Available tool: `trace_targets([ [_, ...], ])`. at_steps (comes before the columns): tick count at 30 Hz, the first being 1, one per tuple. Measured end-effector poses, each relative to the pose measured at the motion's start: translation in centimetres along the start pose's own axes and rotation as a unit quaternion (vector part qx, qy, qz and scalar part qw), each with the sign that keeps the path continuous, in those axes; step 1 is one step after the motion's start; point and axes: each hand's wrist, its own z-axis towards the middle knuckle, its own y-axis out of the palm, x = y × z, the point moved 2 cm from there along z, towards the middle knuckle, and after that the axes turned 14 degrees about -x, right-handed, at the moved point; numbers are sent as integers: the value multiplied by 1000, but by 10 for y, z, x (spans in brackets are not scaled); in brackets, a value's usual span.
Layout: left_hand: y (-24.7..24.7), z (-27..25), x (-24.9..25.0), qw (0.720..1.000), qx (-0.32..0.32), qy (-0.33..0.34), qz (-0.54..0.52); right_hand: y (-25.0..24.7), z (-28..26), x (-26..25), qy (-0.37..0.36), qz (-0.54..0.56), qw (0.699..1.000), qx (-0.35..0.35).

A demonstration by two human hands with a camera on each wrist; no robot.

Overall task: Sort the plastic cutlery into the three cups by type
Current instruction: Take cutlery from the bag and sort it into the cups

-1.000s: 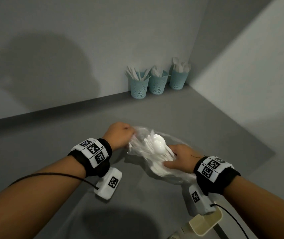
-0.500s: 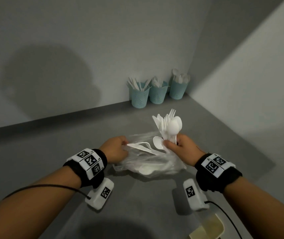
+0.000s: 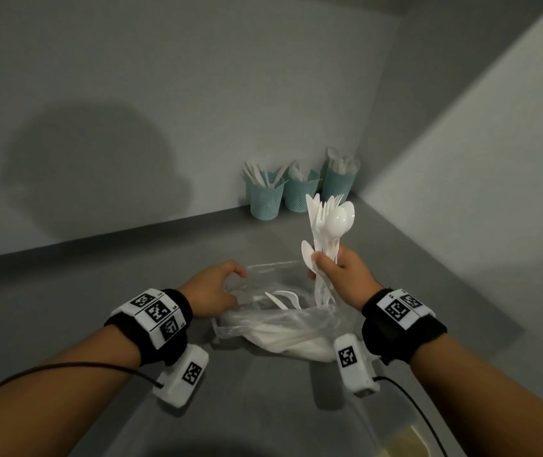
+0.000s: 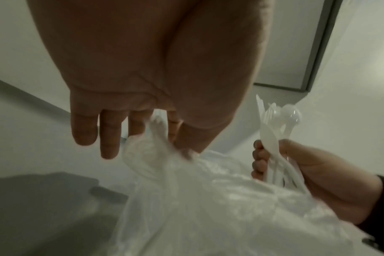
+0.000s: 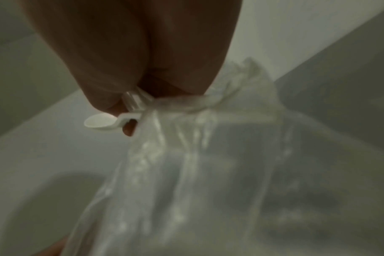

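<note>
My right hand [image 3: 337,270] grips an upright bundle of white plastic cutlery [image 3: 329,222], spoons, forks and knives mixed, raised above a clear plastic bag [image 3: 283,328] on the grey table. My left hand [image 3: 217,288] pinches the bag's far left edge between thumb and forefinger [image 4: 175,124]; the other fingers hang straight. More cutlery [image 3: 283,300] lies in the bag. Three teal mesh cups [image 3: 265,201], [image 3: 300,194], [image 3: 339,184] stand in the far corner, each holding white cutlery. In the right wrist view one spoon [image 5: 101,123] sticks out sideways below the palm, over the bag [image 5: 208,155].
Grey walls meet behind the cups and close off the table at the back and right. A beige object [image 3: 428,446] shows at the bottom right edge. Cables trail from both wrist cameras over the near table.
My right hand has lifted the cutlery bundle out of the bag, up and to the right. My left hand stays at the bag's edge, and the bag has slumped flatter.
</note>
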Motion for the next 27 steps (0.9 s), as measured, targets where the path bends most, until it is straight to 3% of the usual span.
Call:
trace_targets([
  [6,-18,-9,50,977,82,136,-141,-8,15,-32,-6,82,996,29],
  [10,-10,-5,96,966,19,183,-181,-1,29,-56,-27,112,993,25],
  [12,-7,-1,106,955,19,203,-217,0,33,-59,-29,118,992,39],
  [16,-6,3,107,927,67,204,-309,1,32,-55,-24,152,988,26],
  [19,-2,6,108,926,69,183,-321,3,28,-51,-26,127,991,37],
  [22,-6,8,107,919,81,171,-346,-2,24,-43,-15,200,978,50],
  [27,-18,12,108,882,82,191,-424,-18,7,-34,18,277,960,40],
])
